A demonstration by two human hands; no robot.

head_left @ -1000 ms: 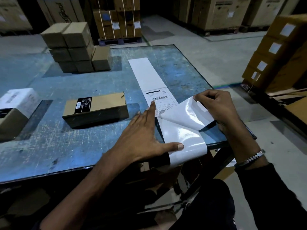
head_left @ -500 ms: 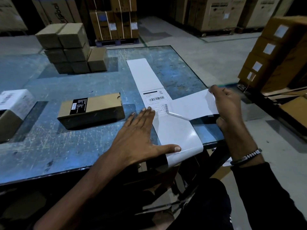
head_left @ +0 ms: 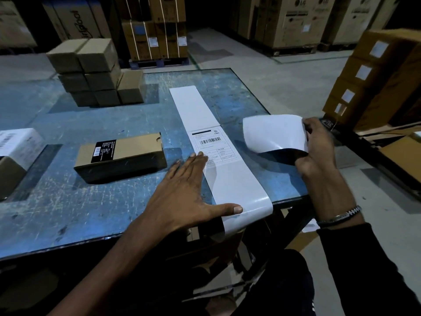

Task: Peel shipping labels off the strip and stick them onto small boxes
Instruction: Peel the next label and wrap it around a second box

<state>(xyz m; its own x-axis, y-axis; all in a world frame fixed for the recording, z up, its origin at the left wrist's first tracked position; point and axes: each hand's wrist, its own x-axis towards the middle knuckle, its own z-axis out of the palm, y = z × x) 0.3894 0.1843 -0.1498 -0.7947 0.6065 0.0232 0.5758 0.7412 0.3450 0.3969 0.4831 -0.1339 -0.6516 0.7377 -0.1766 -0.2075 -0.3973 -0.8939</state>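
At the frame's right the right hand (head_left: 319, 149), pinching the label (head_left: 273, 133), has now pulled it free of the strip (head_left: 230, 176), which the left hand (head_left: 182, 190) pins with flat, spread fingers, so sticking it on the box (head_left: 120, 156) left of centre comes next.

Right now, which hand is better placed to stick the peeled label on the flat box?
Right hand: it already pinches the peeled label. The left hand lies flat on the strip, beside the flat box.

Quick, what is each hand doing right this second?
Left hand: open, flat, pressing the label strip onto the table.
Right hand: fingers pinching the peeled label, lifted clear of the strip.
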